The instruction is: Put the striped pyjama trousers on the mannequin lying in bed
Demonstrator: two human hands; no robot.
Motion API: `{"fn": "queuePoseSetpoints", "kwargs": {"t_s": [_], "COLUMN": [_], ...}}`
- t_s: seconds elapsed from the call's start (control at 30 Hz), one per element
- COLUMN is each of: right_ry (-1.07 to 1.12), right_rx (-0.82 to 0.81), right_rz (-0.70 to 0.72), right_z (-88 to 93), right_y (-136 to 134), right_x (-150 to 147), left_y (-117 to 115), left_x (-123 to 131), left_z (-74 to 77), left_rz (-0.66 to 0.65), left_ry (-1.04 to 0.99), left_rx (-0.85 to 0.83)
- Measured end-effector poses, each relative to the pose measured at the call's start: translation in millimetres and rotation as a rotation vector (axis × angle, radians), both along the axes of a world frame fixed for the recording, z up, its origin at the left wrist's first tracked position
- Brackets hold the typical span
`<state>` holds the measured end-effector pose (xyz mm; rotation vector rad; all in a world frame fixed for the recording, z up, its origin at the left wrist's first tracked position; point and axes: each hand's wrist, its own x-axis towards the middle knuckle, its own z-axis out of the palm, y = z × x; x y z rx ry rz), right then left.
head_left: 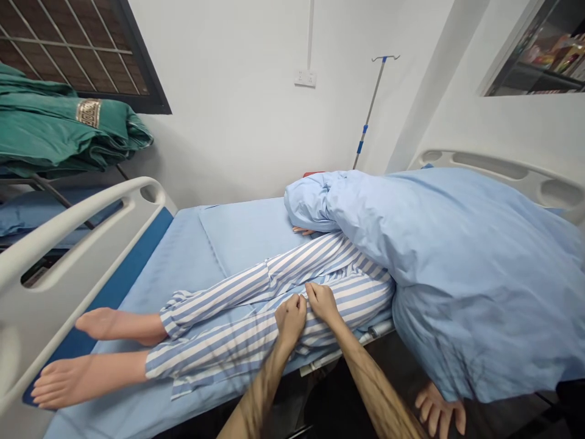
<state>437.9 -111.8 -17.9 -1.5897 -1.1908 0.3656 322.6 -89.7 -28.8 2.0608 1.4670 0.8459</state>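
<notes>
A figure in blue-and-white striped trousers [256,305] lies on a hospital bed [192,256], bare feet [91,347] toward the left. A light blue quilt [457,262] covers its upper body. My left hand [290,317] and my right hand [322,302] rest side by side on the near thigh, fingers curled and pinching the striped fabric. One hand of the figure [441,411] hangs below the quilt at the near bed edge, another [302,231] shows at the quilt's far side.
A white footboard [68,244] stands at the left, a headboard [503,171] at the right. An IV pole [370,110] stands by the far wall. Folded green cloth [59,128] lies on a rack at the upper left. A shelf [543,61] is at the upper right.
</notes>
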Motion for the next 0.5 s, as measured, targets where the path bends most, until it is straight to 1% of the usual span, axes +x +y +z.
{"fn": "queuePoseSetpoints", "kwargs": {"t_s": [0.07, 0.13, 0.23, 0.3, 0.33, 0.4, 0.5], "right_ry": [0.08, 0.153, 0.201, 0.221, 0.234, 0.259, 0.245], "right_rx": [0.001, 0.012, 0.044, 0.063, 0.068, 0.074, 0.075], "right_rz": [-0.006, -0.016, -0.035, -0.047, -0.056, -0.095, -0.148], "right_z": [0.7, 2.5, 4.2, 3.9, 3.4, 1.5, -0.4], "right_y": [1.2, 1.7, 1.4, 1.2, 1.2, 1.7, 3.3], "right_x": [1.8, 4.1, 8.7, 11.9, 13.4, 15.4, 16.6], "left_y": [2.0, 5.5, 9.7, 8.5, 6.3, 0.3, -6.6], "left_x": [1.6, 6.8, 24.9, 41.7, 49.8, 62.6, 68.5], "left_z": [3.1, 9.1, 19.9, 24.3, 25.0, 23.6, 18.7], "left_rz": [-0.027, -0.028, 0.021, 0.036, 0.034, 0.015, -0.037], "left_ry": [-0.116, -0.279, -0.521, -0.616, -0.626, -0.572, -0.432], "left_rx": [-0.028, -0.071, -0.172, -0.248, -0.271, -0.261, -0.187]}}
